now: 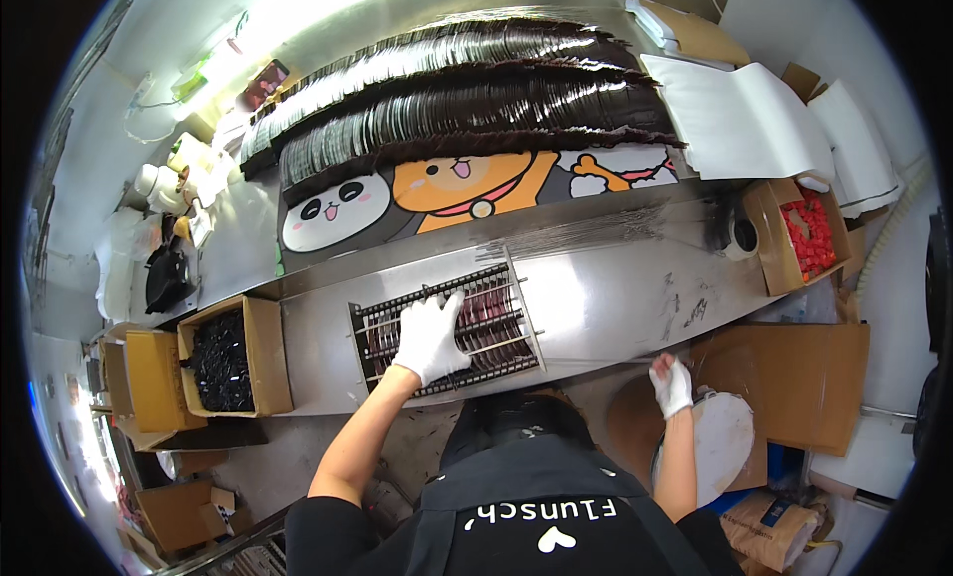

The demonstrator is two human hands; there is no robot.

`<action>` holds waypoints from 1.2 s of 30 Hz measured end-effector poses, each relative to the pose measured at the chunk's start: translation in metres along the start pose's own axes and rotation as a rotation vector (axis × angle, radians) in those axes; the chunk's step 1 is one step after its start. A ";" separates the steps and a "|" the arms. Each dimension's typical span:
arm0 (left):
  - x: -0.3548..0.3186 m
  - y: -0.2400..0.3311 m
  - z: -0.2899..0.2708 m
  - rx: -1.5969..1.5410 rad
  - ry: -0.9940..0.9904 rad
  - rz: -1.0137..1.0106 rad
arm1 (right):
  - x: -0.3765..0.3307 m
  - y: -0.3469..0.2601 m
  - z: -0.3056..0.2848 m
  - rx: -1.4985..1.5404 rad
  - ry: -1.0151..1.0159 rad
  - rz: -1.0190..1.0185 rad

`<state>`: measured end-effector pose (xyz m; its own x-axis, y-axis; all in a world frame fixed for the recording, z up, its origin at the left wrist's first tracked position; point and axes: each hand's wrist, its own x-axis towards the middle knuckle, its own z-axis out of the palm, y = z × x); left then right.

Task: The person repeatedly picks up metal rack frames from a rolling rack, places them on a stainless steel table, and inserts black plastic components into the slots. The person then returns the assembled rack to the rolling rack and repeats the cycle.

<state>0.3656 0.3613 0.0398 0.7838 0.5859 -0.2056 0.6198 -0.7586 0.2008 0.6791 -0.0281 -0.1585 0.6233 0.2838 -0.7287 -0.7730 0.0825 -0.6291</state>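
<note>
Our left hand [430,338] lies flat, fingers spread, on the rack [447,330]. At four o'clock, our right hand [672,383] hangs loosely curled, holding nothing.

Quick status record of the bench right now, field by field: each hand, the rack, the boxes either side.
left hand: gloved, flat on the slotted rack
right hand: gloved, low at the steel bench edge, above a round white lid; holds nothing visible
rack: dark, slotted, on the bench
left box: cardboard box of small black pieces
right box: cardboard box of red pieces
behind: long rows of dark stacked discs
</note>
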 end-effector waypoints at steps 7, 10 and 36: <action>-0.005 -0.008 -0.003 0.040 0.000 -0.002 | 0.035 -0.023 0.054 -0.144 -0.144 -0.031; -0.001 -0.006 -0.003 0.012 -0.009 0.007 | 0.045 -0.043 0.054 -0.132 -0.122 -0.073; 0.031 0.009 -0.022 -0.127 -0.174 0.037 | -0.016 0.058 0.206 -0.807 -0.636 -0.158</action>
<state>0.3962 0.3794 0.0564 0.7945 0.4918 -0.3563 0.5991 -0.7305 0.3278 0.6001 0.1689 -0.1274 0.3515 0.7964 -0.4921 -0.2328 -0.4348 -0.8699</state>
